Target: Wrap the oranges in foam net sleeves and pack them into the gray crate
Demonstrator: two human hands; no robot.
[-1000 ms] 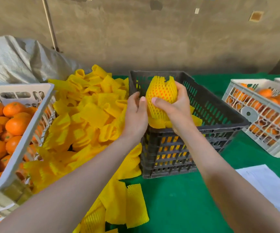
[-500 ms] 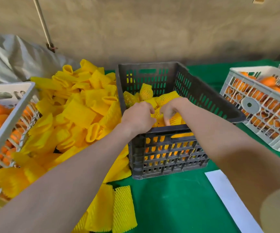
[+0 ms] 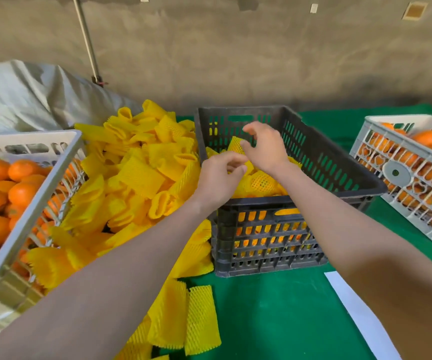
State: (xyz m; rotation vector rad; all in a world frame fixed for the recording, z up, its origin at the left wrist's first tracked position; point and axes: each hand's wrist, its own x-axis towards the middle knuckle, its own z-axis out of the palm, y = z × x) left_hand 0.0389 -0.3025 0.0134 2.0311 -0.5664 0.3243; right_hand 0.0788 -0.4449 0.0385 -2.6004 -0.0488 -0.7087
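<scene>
Over the gray crate (image 3: 266,250), left hand (image 3: 218,178) and right hand (image 3: 265,149) hover (loosely curled).

Yellow foam net sleeves (image 3: 137,178) pile just left of the gray slotted plastic crate (image 3: 274,237); a white plastic crate (image 3: 35,201) sits farther left, a second white crate (image 3: 396,175) well right.

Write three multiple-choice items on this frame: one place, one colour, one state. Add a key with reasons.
1. The pile of loose foam sleeves lies where, relative to the gray crate?
A. left of it
B. right of it
C. on its rim
2. The table cover is:
A. red
B. green
C. blue
3. The top oranges in the gray crate are:
A. bare
B. peeled
C. netted in sleeves
Key: 1 A, the yellow heap lies against its left wall. 2 B, green shows in front of the crate. 3 C, yellow net covers them.
</scene>
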